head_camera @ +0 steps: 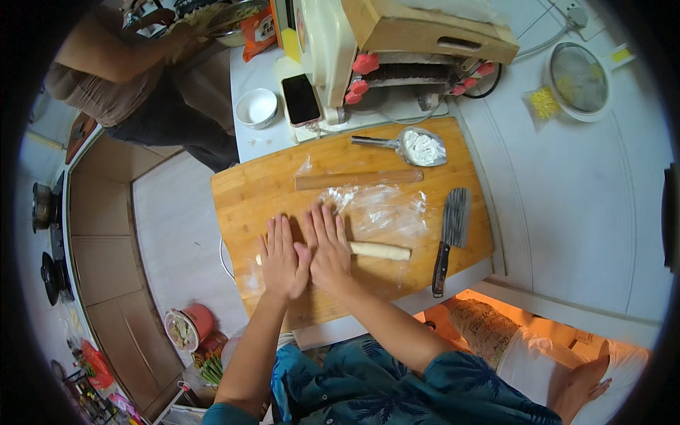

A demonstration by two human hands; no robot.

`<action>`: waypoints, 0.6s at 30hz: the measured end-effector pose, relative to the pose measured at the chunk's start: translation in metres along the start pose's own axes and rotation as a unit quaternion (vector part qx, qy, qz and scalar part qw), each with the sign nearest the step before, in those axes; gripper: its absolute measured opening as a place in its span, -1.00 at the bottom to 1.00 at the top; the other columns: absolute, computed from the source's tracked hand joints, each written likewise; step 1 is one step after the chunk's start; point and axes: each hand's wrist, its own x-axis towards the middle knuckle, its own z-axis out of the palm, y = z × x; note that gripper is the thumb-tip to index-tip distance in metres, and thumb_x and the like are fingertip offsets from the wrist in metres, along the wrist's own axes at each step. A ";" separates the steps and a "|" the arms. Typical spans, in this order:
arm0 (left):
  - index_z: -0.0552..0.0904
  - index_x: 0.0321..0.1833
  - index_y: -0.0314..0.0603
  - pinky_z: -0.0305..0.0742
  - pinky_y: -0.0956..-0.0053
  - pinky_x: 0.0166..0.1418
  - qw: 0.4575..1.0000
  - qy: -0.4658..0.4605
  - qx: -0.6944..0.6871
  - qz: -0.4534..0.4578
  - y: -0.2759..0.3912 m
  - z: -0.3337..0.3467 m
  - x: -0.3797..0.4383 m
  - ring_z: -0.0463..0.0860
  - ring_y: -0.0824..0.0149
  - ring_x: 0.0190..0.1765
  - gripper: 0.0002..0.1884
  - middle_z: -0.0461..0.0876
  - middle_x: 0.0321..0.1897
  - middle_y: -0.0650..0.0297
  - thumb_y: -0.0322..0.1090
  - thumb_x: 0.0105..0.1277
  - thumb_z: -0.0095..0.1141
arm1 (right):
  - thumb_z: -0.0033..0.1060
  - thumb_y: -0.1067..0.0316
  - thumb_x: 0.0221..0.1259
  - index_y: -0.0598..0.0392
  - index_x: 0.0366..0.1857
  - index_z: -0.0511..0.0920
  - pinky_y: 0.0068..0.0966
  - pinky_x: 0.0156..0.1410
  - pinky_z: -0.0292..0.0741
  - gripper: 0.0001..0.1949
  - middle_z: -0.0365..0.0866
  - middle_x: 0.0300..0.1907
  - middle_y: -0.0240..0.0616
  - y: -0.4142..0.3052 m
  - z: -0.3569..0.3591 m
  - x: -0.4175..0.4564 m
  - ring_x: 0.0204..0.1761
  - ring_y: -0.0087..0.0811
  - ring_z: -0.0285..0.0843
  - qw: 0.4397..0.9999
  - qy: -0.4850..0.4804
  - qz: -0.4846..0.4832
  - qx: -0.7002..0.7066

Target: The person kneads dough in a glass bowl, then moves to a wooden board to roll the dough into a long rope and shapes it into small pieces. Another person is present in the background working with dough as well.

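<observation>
A long roll of pale dough [381, 251] lies across the wooden board [249, 196]. My left hand [282, 260] and my right hand [326, 249] press flat on it side by side, thumbs close together, palms down. The dough's right part sticks out past my right hand, and a small tip shows left of my left hand. Beyond my hands lies a wooden rolling pin [358, 179], with white flour [382, 210] scattered below it. A metal scoop [423, 147] of flour rests at the board's far edge. To the right lies a cleaver [451, 234] with a dark handle.
Behind the board stand a white bowl [256, 108], a phone [301, 100] and a pasta machine [409, 74] with red knobs. A person [122, 79] stands at the upper left; another [563, 366] is at the lower right. A red bucket [198, 320] sits on the floor at left.
</observation>
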 end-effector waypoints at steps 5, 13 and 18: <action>0.08 0.67 -0.39 -0.32 -0.19 0.71 0.999 -0.029 0.027 -0.023 0.010 0.016 -0.062 -0.12 -0.11 0.75 -0.13 0.05 0.71 -0.05 0.22 0.56 -0.25 | 0.00 -0.02 0.49 0.15 0.58 0.27 0.02 0.74 -0.16 -0.32 0.06 0.68 -0.03 0.009 -0.009 -0.052 0.72 0.00 -0.10 0.997 -0.058 -0.037 0.038; 0.07 0.68 -0.39 -0.35 -0.18 0.71 1.000 0.023 -0.021 -0.001 0.011 0.011 -0.020 -0.10 -0.16 0.74 -0.19 0.04 0.70 -0.08 0.08 0.55 -0.19 | -0.11 -0.06 0.52 0.14 0.59 0.26 0.03 0.73 -0.17 -0.32 0.07 0.69 -0.06 0.006 0.003 -0.027 0.73 0.00 -0.12 1.000 0.000 0.008 -0.002; 0.14 0.65 -0.41 -0.31 -0.21 0.69 0.999 0.014 0.018 0.038 0.003 0.020 -0.039 -0.04 -0.16 0.73 -0.07 0.08 0.69 -0.11 0.30 0.51 -0.22 | -0.09 -0.07 0.51 0.08 0.60 0.27 0.06 0.72 -0.16 -0.32 0.07 0.69 -0.10 0.012 0.006 -0.034 0.73 -0.01 -0.12 0.999 -0.015 0.012 -0.029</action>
